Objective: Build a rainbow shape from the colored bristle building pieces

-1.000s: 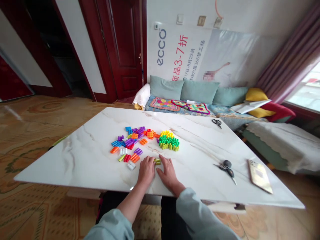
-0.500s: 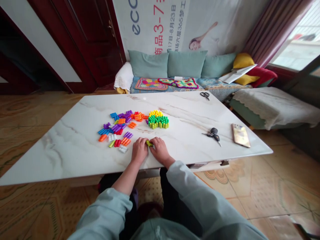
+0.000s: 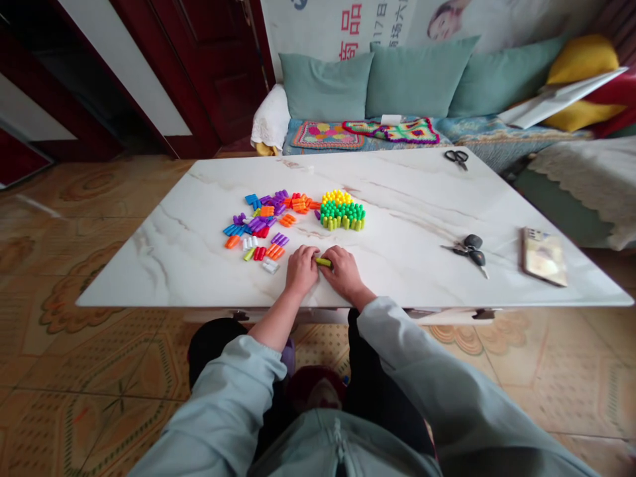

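Note:
My left hand (image 3: 302, 270) and my right hand (image 3: 342, 271) meet near the table's front edge. Between their closed fingers is a small yellow-green plastic peg piece (image 3: 324, 263), gripped from both sides; its ends are hidden by the fingertips. Left of my hands lie loose peg pieces in small joined rows: grey-white (image 3: 270, 265), orange (image 3: 275, 251), purple (image 3: 279, 239) and blue (image 3: 237, 230), with red and lime ones among them. Beyond my hands, green pegs (image 3: 342, 213) stand upright in a packed block, with yellow pegs (image 3: 336, 197) behind and lime pegs (image 3: 345, 223) along the front.
The white marbled table (image 3: 397, 275) carries keys with a dark fob (image 3: 470, 248), a phone (image 3: 543, 256) at the right, and black-handled scissors (image 3: 457, 158) at the far right corner. Behind it is a sofa with green cushions (image 3: 328, 86).
The camera view has shifted, so the table sits higher in the picture. Both hands still hold the yellow-green piece, which now lies more level between them.

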The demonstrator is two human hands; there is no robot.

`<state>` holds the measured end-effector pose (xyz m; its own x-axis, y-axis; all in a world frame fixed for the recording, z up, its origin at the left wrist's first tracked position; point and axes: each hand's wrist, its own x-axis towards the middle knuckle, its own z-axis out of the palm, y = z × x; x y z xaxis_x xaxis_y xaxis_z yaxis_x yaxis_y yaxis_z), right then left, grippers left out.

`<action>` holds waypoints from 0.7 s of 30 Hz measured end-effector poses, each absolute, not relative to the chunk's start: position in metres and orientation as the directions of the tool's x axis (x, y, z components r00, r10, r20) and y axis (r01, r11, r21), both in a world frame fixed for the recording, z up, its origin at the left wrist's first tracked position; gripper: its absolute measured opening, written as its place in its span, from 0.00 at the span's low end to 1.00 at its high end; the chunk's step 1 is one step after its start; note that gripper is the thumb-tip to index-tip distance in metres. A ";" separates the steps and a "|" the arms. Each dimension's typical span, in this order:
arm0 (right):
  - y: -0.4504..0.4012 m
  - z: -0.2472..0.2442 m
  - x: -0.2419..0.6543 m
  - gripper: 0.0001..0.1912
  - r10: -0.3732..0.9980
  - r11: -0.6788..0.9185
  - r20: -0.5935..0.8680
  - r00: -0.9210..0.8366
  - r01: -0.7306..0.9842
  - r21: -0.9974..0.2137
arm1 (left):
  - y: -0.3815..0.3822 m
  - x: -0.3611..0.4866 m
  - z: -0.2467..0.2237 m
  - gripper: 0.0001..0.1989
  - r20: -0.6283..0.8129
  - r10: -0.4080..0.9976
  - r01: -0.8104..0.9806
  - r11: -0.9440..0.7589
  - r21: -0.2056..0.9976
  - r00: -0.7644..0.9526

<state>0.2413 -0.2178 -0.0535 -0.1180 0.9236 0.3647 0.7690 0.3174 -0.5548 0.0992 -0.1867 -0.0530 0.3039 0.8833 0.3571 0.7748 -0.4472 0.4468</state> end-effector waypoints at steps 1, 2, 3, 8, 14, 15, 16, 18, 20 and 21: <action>-0.218 -0.054 0.242 0.04 0.922 0.321 0.367 -0.124 0.774 -0.546 | -0.187 0.099 -0.054 0.14 0.357 0.883 0.775 -0.447 0.447 0.303; -0.218 -0.054 0.242 0.05 0.921 0.325 0.367 -0.129 0.776 -0.541 | -0.186 0.098 -0.054 0.14 0.357 0.883 0.775 -0.448 0.447 0.305; -0.217 -0.054 0.242 0.05 0.921 0.329 0.366 -0.135 0.774 -0.541 | -0.186 0.098 -0.055 0.14 0.355 0.883 0.775 -0.449 0.446 0.307; -0.217 -0.053 0.244 0.05 0.920 0.339 0.364 -0.145 0.759 -0.556 | -0.188 0.098 -0.053 0.14 0.346 0.887 0.769 -0.445 0.459 0.306; -0.217 -0.052 0.243 0.05 0.923 0.331 0.360 -0.133 0.753 -0.569 | -0.189 0.099 -0.051 0.13 0.316 0.902 0.767 -0.420 0.486 0.293; -0.217 -0.052 0.243 0.05 0.923 0.331 0.362 -0.131 0.752 -0.571 | -0.189 0.099 -0.051 0.13 0.315 0.903 0.765 -0.419 0.490 0.292; -0.217 -0.052 0.243 0.05 0.922 0.331 0.365 -0.128 0.751 -0.572 | -0.188 0.099 -0.051 0.13 0.315 0.903 0.762 -0.419 0.494 0.292; -0.217 -0.053 0.243 0.05 0.920 0.332 0.371 -0.124 0.750 -0.572 | -0.188 0.099 -0.051 0.12 0.322 0.901 0.757 -0.423 0.498 0.291; -0.216 -0.054 0.243 0.04 0.918 0.334 0.375 -0.125 0.753 -0.567 | -0.188 0.099 -0.051 0.12 0.338 0.895 0.754 -0.431 0.495 0.291; -0.216 -0.054 0.243 0.04 0.918 0.335 0.376 -0.126 0.755 -0.563 | -0.188 0.099 -0.051 0.11 0.344 0.892 0.754 -0.437 0.490 0.293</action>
<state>0.2433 -0.2162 -0.0539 -0.1259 0.9179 0.3764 0.7554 0.3347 -0.5633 0.0990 -0.1880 -0.0513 0.2926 0.8921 0.3442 0.7543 -0.4366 0.4903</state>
